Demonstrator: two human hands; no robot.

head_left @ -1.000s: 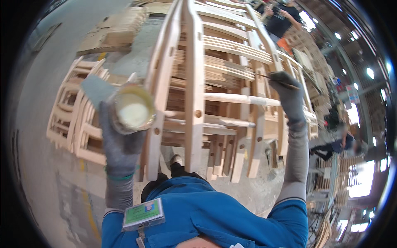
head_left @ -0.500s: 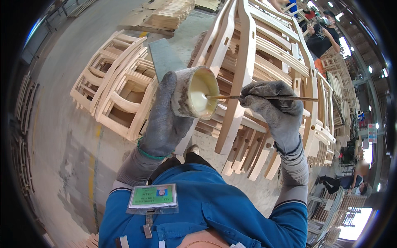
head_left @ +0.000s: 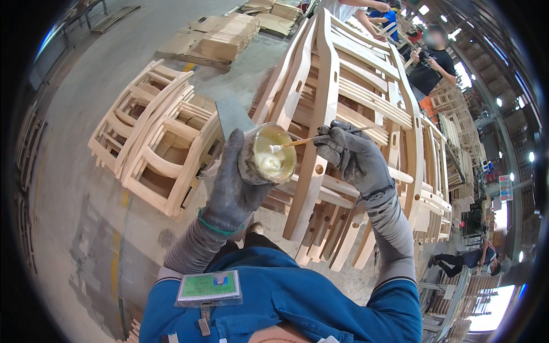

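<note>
My left hand, in a grey glove, is wrapped round a crusted round pot. Its mouth tilts toward the right, showing a pale creamy liquid inside. Between the gloved fingers of my right hand is a thin wooden stick. The stick's white-coated tip is inside the pot's mouth, just above the liquid. Behind both hands stands a stack of pale wooden chair frames, its near post passing between the pot and my right hand.
More wooden frames stand on the floor at left, beside a grey board. Flat wooden parts lie piled on cardboard farther off. A person in black and another in white are beyond the stack.
The stick's tip has come up out of the liquid, and the stick now slants. Both hands sit slightly lower in view, and the pot's mouth shows more openly.
</note>
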